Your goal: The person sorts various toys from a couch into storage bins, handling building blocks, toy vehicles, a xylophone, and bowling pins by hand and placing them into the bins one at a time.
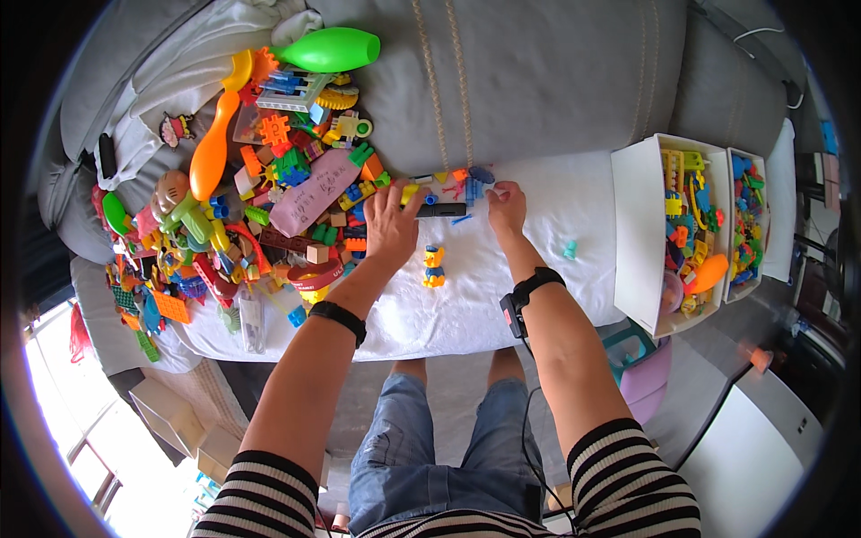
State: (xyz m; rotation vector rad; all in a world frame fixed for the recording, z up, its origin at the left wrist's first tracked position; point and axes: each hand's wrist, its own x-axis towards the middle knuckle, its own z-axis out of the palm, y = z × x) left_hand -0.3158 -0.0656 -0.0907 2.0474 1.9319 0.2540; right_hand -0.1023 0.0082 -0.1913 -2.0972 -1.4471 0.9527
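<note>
Left hand [392, 224]: fingers are resting slightly apart, tips pointing at a yellow block [410, 194]; can't tell if gripping. Right hand [508, 210]: thumb and index fingertips are nearly meeting, can't tell if pinching anything; blue plastic pieces [475, 188] are lying just beside them, 9 o'clock. Black bar [444, 210] is lying at the left hand's 3 o'clock; yellow-and-blue figurine [433, 267] is resting at its 5 on the white sheet [475, 314]; mixed toy pile [291, 170] is covering its 9. Right hand's 4 o'clock: turquoise figure [570, 249] is sitting; 3 o'clock: white toy bins [639, 242] are standing.
</note>
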